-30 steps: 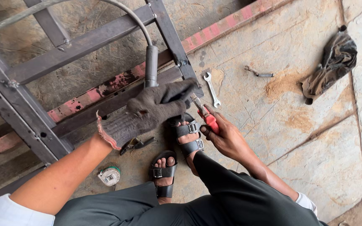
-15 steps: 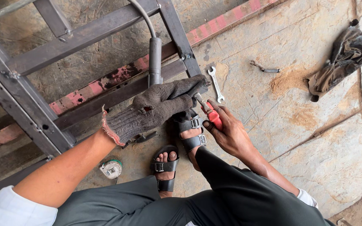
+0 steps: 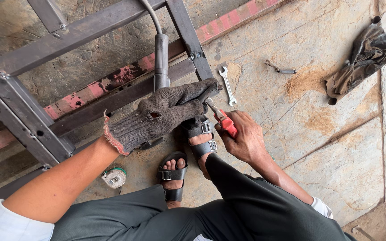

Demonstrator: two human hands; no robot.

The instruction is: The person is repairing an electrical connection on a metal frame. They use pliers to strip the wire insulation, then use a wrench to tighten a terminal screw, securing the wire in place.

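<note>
Step in hand: pliers work at a joint of the metal frame, judged from the tool nose meeting the glove at the frame's near bar.
Left hand: in a worn grey knitted glove with a hole; fingers curled together and pressed on the frame bar, fingertips touching the pliers' nose. What lies under the glove cannot be told.
Right hand: bare, fingers wrapped tight on the red handles of the pliers.
Pliers: just right of the gloved hand, nose pointing up-left to the frame corner. Whether the nose grips anything is hidden by the glove.
Next move, as judged: a steady squeeze or twist with the frame kept braced; a slip would drive the nose into the glove.
Torch handle: grey, with hose, lying on the frame just beyond the glove.
Spanner: on the concrete floor, right of the frame, untouched.
Tape measure: near left, beside the sandalled feet.
Rag: far right, well apart.
</note>
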